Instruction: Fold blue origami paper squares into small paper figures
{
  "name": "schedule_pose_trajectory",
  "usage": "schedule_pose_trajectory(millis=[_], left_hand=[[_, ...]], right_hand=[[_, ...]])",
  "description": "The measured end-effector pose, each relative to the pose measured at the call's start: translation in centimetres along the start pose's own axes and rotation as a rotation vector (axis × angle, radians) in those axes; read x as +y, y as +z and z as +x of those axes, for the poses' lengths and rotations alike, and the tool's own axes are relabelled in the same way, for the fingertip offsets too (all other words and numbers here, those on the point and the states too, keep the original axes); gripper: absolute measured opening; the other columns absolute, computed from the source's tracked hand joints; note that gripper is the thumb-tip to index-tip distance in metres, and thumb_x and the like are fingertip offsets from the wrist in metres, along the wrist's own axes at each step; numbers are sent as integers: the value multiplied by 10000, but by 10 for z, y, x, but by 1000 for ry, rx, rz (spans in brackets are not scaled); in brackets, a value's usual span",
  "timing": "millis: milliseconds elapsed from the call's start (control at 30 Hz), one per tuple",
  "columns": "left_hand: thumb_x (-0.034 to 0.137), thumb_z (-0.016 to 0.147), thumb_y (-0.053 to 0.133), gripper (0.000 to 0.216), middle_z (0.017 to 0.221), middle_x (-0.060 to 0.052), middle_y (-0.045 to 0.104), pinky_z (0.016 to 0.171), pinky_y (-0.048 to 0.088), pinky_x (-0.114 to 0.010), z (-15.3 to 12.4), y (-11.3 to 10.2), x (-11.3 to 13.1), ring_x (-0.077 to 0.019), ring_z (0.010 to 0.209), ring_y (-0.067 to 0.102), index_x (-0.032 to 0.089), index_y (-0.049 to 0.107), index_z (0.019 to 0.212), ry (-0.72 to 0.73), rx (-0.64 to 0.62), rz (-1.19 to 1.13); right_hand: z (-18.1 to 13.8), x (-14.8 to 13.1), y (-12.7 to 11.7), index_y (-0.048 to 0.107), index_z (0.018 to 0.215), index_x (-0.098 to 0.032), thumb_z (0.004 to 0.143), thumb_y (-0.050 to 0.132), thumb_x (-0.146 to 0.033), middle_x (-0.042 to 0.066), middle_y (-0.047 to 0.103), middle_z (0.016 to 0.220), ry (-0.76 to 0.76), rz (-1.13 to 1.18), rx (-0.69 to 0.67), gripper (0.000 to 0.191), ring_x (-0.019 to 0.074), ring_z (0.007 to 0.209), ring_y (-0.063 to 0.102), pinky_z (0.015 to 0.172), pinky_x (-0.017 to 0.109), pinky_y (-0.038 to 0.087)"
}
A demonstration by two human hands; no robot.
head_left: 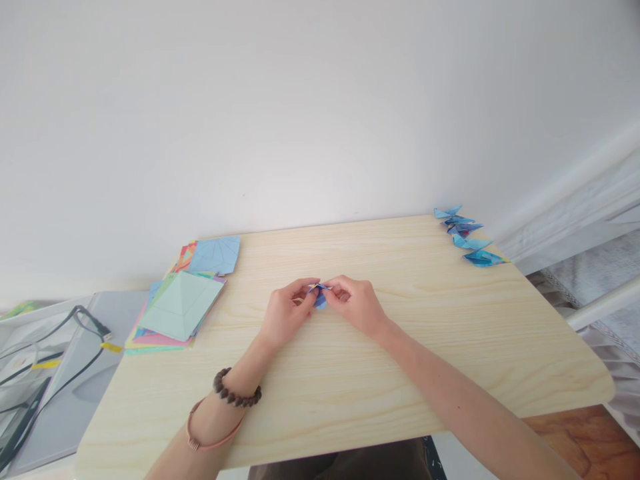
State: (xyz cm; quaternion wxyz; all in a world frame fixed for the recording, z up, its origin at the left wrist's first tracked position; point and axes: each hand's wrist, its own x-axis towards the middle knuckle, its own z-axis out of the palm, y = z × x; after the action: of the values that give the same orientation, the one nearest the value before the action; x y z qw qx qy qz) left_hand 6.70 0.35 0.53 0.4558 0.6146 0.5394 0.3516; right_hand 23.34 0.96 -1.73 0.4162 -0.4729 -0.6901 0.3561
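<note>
Between my two hands, above the middle of the table, is a small blue folded paper piece [321,301] with a little yellow on its upper edge. My left hand [287,310] pinches its left side, thumb and fingers closed. On the opposite side, my right hand [356,303] grips it with thumb and forefinger. The fingertips cover much of the paper, so its full shape is hidden. A beaded bracelet [235,398] and a thin pinkish band [213,445] circle my left wrist and forearm.
Colourful paper sheets [175,310] lie stacked at the left of the wooden table [320,393], a blue creased sheet [215,255] behind them. Several blue folded paper figures [470,241] line the far right edge. Cables [75,333] lie on a grey surface at left. A wall borders the back.
</note>
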Motion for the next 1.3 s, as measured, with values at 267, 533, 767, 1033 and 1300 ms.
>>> schedule_pose_trajectory(millis=[267, 533, 767, 1033, 1300], left_hand=[[310, 747, 634, 443, 1035, -118, 660, 772, 527, -326, 7, -10, -8, -213, 928, 617, 112, 557, 1136, -115, -134, -381], [248, 773, 578, 350, 1129, -121, 617, 893, 479, -424, 4, -21, -1, -268, 1070, 556, 134, 605, 1104, -191, -322, -662], [222, 698, 704, 411, 1061, -98, 652, 888, 471, -367, 5, -16, -7, -198, 949, 611, 145, 597, 1087, -163, -257, -522], [235, 659, 735, 336, 932, -83, 687, 837, 489, -326, 4, -9, -8, -171, 836, 629, 128, 630, 960, -89, -138, -393], [323, 747, 653, 252, 902, -62, 689, 810, 477, -274, 5, -12, -9, -174, 849, 611, 141, 679, 919, -45, -116, -302]], right_hand=[[3, -4, -10, 646, 1026, -264, 816, 503, -210, 5, 688, 925, -187, 45, -63, 260, 119, 749, 634, 617, 219, 529], [4, -3, -15, 650, 1020, -256, 825, 488, -203, 18, 667, 822, -325, -38, -72, 260, 110, 689, 604, 659, 243, 510], [3, -6, -19, 652, 1003, -237, 816, 478, -170, 24, 659, 831, -311, -13, -115, 264, 114, 706, 602, 693, 255, 510], [2, -2, -8, 585, 996, -210, 771, 602, -288, 15, 684, 821, -30, 124, -82, 238, 120, 671, 633, 642, 245, 525], [2, -2, -8, 644, 871, -192, 771, 621, -328, 26, 697, 787, -29, 146, -70, 170, 133, 679, 645, 635, 242, 518]])
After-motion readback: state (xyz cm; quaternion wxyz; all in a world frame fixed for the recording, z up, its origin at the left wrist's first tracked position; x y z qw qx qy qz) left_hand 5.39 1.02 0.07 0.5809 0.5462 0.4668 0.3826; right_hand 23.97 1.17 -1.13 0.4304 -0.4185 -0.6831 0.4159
